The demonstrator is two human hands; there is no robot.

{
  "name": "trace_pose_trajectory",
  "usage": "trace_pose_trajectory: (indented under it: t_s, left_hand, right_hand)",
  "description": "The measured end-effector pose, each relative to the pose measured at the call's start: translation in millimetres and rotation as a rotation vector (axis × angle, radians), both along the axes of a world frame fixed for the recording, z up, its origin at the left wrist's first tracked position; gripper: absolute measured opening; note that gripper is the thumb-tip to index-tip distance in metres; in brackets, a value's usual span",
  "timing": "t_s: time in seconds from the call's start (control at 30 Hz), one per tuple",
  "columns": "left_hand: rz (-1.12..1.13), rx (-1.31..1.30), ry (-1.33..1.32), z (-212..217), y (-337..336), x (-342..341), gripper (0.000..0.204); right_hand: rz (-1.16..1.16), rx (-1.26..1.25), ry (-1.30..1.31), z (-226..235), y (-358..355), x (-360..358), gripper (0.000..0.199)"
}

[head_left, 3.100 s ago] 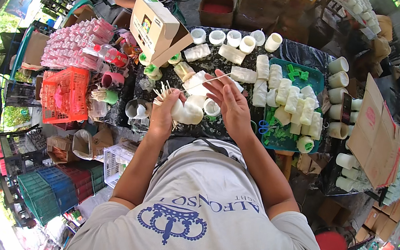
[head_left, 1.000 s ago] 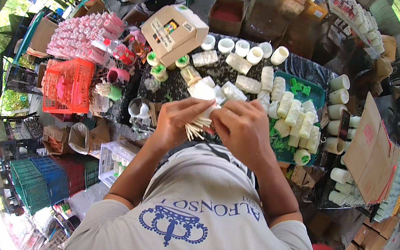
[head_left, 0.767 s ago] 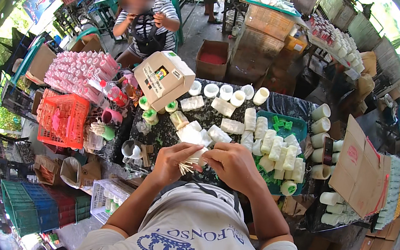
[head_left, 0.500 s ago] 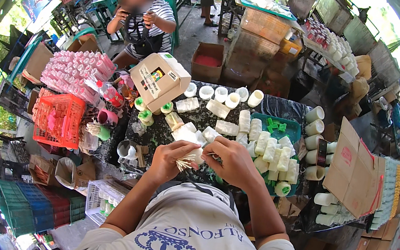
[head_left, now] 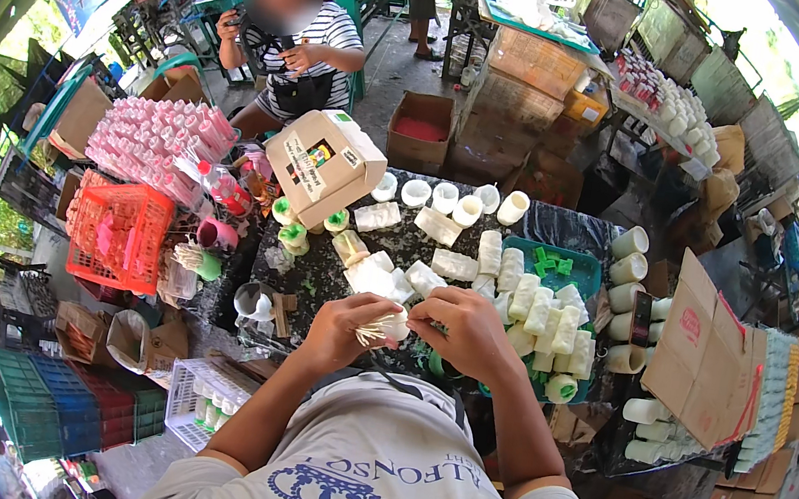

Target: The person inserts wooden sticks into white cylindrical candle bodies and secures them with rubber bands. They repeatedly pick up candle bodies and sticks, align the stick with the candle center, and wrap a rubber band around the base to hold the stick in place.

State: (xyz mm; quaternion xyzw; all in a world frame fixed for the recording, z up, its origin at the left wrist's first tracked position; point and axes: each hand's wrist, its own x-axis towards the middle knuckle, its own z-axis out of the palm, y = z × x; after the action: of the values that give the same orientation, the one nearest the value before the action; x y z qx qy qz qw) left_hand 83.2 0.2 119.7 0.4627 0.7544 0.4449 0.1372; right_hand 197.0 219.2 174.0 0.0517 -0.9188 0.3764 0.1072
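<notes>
My left hand (head_left: 344, 331) is closed round a bundle of thin pale sticks (head_left: 375, 331) and a small white cylinder-like piece (head_left: 396, 326), in front of me at the near edge of the table. My right hand (head_left: 461, 330) meets it at the white piece, thumb and fingers pinched; whatever lies between them is too small to make out. Just beyond my hands are white lumpy cylinders (head_left: 430, 281). To the right, a green tray (head_left: 587, 264) holds a pile of similar white cylinders (head_left: 540, 310) and bright green pieces (head_left: 549, 261).
A cardboard box (head_left: 328, 164) stands at the table's far left, near green-and-white cups (head_left: 292, 234). White cups (head_left: 416, 192) line the far edge. Left are pink cylinders (head_left: 157, 137) and an orange crate (head_left: 119, 235). A person in a striped shirt (head_left: 332, 34) stands beyond.
My right fingers have shifted slightly and lowered beside the white piece; my left hand keeps its hold. The view has moved a little, and the person beyond has lowered one hand.
</notes>
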Motion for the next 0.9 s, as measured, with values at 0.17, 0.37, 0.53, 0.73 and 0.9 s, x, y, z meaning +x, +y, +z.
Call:
trace_pose_trajectory:
  t_s: [0.17,0.37,0.53,0.73,0.9]
  left_hand:
    - [-0.019,0.019,-0.02,3.4,3.4,-1.7,0.052]
    - [-0.056,0.053,-0.058,2.2,1.5,-1.9,0.052]
    - [-0.059,0.04,-0.007,3.6,4.7,0.7,0.049]
    - [-0.04,-0.016,0.034,3.5,2.4,-0.4,0.048]
    - [-0.054,0.015,0.017,1.6,6.0,-0.2,0.048]
  right_hand:
    - [0.002,-0.102,-0.017,-5.3,-8.5,-1.3,0.008]
    - [0.0,-0.089,0.005,-7.7,-12.5,-1.6,0.009]
    - [0.036,-0.05,-0.03,-18.0,-4.9,-3.1,0.01]
    - [-0.056,-0.098,-0.015,-14.2,3.9,4.6,0.007]
    - [-0.005,-0.131,-0.068,-11.6,-5.9,1.4,0.011]
